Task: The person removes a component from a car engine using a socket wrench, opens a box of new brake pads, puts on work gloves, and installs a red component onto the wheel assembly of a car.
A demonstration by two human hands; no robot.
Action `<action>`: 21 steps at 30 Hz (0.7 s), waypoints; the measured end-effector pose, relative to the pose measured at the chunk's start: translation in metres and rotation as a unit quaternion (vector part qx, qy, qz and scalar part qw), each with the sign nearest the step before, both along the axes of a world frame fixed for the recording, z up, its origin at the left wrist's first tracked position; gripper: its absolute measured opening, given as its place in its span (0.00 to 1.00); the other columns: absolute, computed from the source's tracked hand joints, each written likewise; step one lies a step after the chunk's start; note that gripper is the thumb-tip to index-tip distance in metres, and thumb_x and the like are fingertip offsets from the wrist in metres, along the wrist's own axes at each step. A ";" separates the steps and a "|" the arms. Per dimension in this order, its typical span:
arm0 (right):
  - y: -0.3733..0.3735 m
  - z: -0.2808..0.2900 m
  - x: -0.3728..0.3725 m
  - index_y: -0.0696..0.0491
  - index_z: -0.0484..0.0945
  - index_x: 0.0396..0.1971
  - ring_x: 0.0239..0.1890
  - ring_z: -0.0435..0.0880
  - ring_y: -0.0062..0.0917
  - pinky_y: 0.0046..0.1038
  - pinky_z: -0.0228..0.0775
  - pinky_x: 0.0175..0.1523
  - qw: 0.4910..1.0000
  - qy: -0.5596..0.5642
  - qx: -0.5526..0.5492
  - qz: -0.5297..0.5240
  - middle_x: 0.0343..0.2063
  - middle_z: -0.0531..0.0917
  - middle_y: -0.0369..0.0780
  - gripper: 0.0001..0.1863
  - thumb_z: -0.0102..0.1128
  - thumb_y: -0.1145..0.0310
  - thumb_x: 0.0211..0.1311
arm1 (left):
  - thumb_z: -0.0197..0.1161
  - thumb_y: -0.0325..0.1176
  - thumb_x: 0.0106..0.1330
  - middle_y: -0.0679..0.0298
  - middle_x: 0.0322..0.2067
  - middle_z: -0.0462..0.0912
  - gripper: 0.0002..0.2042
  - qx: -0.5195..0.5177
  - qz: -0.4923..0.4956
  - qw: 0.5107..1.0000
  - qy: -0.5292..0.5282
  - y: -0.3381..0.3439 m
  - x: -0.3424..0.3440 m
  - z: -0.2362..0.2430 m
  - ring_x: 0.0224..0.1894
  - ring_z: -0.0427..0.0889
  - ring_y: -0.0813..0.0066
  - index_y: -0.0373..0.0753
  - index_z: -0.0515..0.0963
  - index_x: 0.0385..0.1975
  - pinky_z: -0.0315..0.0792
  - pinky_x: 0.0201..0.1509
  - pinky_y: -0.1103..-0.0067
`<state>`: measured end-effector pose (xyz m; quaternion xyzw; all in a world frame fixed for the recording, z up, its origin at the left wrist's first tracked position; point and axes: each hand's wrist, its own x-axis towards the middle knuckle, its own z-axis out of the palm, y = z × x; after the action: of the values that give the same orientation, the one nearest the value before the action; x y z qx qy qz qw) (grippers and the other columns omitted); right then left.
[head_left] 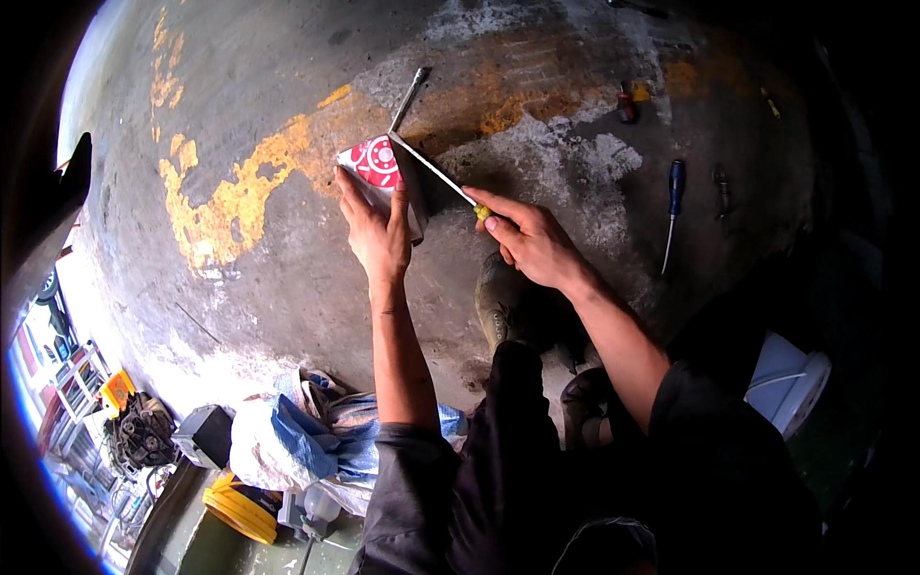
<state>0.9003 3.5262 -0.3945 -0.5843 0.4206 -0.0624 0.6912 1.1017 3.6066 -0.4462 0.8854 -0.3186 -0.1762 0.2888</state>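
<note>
Hands: two; one box with a red-and-white printed top (372,161) is clasped by the left hand (379,230), thumb on one side and fingers on the other.
Driver in use: one yellow-handled screwdriver with a long metal shaft (436,171) is gripped by closed fingers of the right hand (539,244); its tip is seen at the box's far edge, contact uncertain.
Box place: on the stained grey concrete floor (316,297), ahead of the boots.
Metal bar: one slim silver bar (409,100) is seen just beyond the box.
Loose drivers: two are counted at right, one blue-handled (677,187), one red-and-black stubby (627,105).
Buckets: one white (774,383), one yellow (233,513).
</note>
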 end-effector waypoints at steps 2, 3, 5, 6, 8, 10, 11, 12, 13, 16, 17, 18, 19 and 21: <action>-0.001 0.003 0.002 0.46 0.72 0.62 0.28 0.72 0.16 0.23 0.70 0.38 1.000 0.014 -0.017 -0.008 0.31 0.81 0.36 0.22 0.52 0.72 0.68 | 0.57 0.54 0.66 0.47 0.64 0.63 0.42 -0.009 -0.002 1.000 -0.007 0.001 0.001 -0.002 0.61 0.71 0.44 0.45 0.44 0.73 0.69 0.59 0.62; -0.002 0.005 0.002 0.46 0.73 0.62 0.29 0.73 0.16 0.23 0.71 0.39 1.000 0.020 -0.014 -0.004 0.32 0.82 0.37 0.22 0.53 0.72 0.68 | 0.57 0.54 0.67 0.48 0.64 0.63 0.41 -0.016 -0.002 1.000 -0.005 0.002 0.002 -0.002 0.61 0.71 0.44 0.45 0.44 0.73 0.69 0.59 0.62; -0.003 0.005 0.002 0.47 0.73 0.61 0.31 0.75 0.17 0.23 0.71 0.42 1.000 0.023 -0.018 -0.001 0.35 0.83 0.38 0.22 0.53 0.72 0.67 | 0.55 0.51 0.69 0.48 0.65 0.63 0.38 -0.029 0.001 1.000 0.010 0.004 0.004 -0.002 0.62 0.69 0.44 0.46 0.45 0.73 0.68 0.61 0.62; -0.003 0.005 0.003 0.47 0.74 0.60 0.32 0.76 0.17 0.23 0.72 0.43 0.999 0.021 -0.025 -0.001 0.38 0.84 0.39 0.22 0.53 0.73 0.67 | 0.55 0.50 0.70 0.48 0.65 0.63 0.37 -0.046 -0.001 0.999 0.014 0.005 0.006 -0.004 0.63 0.68 0.45 0.46 0.46 0.73 0.68 0.62 0.63; -0.005 0.004 0.002 0.48 0.74 0.60 0.36 0.79 0.19 0.23 0.72 0.46 0.999 0.012 -0.032 -0.004 0.43 0.85 0.41 0.21 0.54 0.73 0.66 | 0.55 0.47 0.70 0.48 0.66 0.62 0.36 -0.080 -0.007 0.996 0.024 0.006 0.009 -0.009 0.65 0.66 0.46 0.45 0.47 0.73 0.66 0.64 0.64; -0.006 0.003 0.002 0.49 0.74 0.60 0.40 0.80 0.20 0.24 0.72 0.49 0.999 0.006 -0.034 -0.008 0.47 0.84 0.42 0.21 0.54 0.73 0.66 | 0.56 0.41 0.71 0.49 0.69 0.59 0.33 -0.120 0.004 0.990 0.072 0.006 0.009 -0.011 0.69 0.62 0.52 0.45 0.49 0.73 0.60 0.68 0.68; -0.007 0.003 0.002 0.49 0.74 0.59 0.42 0.81 0.21 0.24 0.72 0.50 0.999 0.005 -0.037 -0.009 0.49 0.83 0.43 0.21 0.54 0.73 0.66 | 0.56 0.39 0.71 0.50 0.69 0.59 0.33 -0.129 0.008 0.988 0.086 0.005 0.011 -0.010 0.70 0.62 0.53 0.44 0.50 0.73 0.59 0.69 0.69; -0.007 0.003 0.002 0.50 0.74 0.59 0.44 0.82 0.22 0.25 0.72 0.51 0.999 0.009 -0.040 -0.008 0.51 0.83 0.43 0.21 0.54 0.73 0.66 | 0.56 0.38 0.72 0.51 0.70 0.58 0.32 -0.138 0.011 0.985 0.100 0.004 0.011 -0.010 0.70 0.61 0.55 0.44 0.50 0.73 0.58 0.70 0.69; -0.007 0.003 0.002 0.50 0.74 0.59 0.45 0.82 0.22 0.25 0.72 0.52 0.999 0.015 -0.041 -0.006 0.52 0.82 0.43 0.21 0.54 0.73 0.66 | 0.56 0.36 0.72 0.52 0.70 0.58 0.31 -0.147 0.014 0.984 0.103 0.004 0.010 -0.009 0.71 0.61 0.57 0.44 0.51 0.72 0.57 0.70 0.71; -0.005 0.003 0.002 0.50 0.74 0.59 0.48 0.82 0.24 0.26 0.72 0.53 0.999 0.030 -0.043 0.001 0.53 0.81 0.43 0.21 0.54 0.73 0.66 | 0.56 0.37 0.72 0.52 0.70 0.59 0.31 -0.141 0.023 0.984 0.108 0.004 0.010 -0.009 0.70 0.61 0.57 0.44 0.51 0.72 0.57 0.70 0.71; -0.005 0.003 0.002 0.50 0.74 0.59 0.48 0.83 0.24 0.26 0.72 0.53 0.999 0.032 -0.044 0.003 0.53 0.81 0.43 0.21 0.54 0.73 0.66 | 0.56 0.37 0.72 0.52 0.70 0.59 0.31 -0.142 0.021 0.984 0.103 0.003 0.010 -0.009 0.70 0.61 0.57 0.44 0.51 0.72 0.57 0.70 0.71; -0.005 0.002 0.002 0.50 0.74 0.59 0.49 0.83 0.25 0.26 0.72 0.53 0.998 0.029 -0.048 0.004 0.54 0.81 0.43 0.21 0.54 0.73 0.66 | 0.56 0.37 0.72 0.52 0.70 0.59 0.31 -0.143 0.019 0.985 0.099 0.003 0.011 -0.009 0.70 0.61 0.57 0.45 0.51 0.72 0.57 0.70 0.71; -0.005 0.002 0.001 0.49 0.74 0.59 0.49 0.83 0.25 0.26 0.72 0.53 0.998 0.027 -0.052 0.003 0.54 0.81 0.43 0.21 0.54 0.73 0.66 | 0.56 0.37 0.72 0.52 0.69 0.60 0.31 -0.143 0.017 0.985 0.095 0.003 0.011 -0.009 0.70 0.61 0.57 0.45 0.51 0.72 0.58 0.70 0.70; -0.003 0.002 0.001 0.49 0.74 0.59 0.50 0.82 0.26 0.26 0.72 0.54 0.998 0.022 -0.059 0.002 0.54 0.81 0.43 0.21 0.55 0.74 0.66 | 0.56 0.37 0.72 0.52 0.69 0.60 0.31 -0.145 0.018 0.984 0.101 0.003 0.010 -0.009 0.70 0.61 0.57 0.45 0.51 0.72 0.58 0.70 0.70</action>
<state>0.9010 3.5229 -0.3927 -0.6261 0.4300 -0.0733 0.6463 1.1121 3.6096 -0.4548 0.8175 -0.2940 -0.2113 0.4478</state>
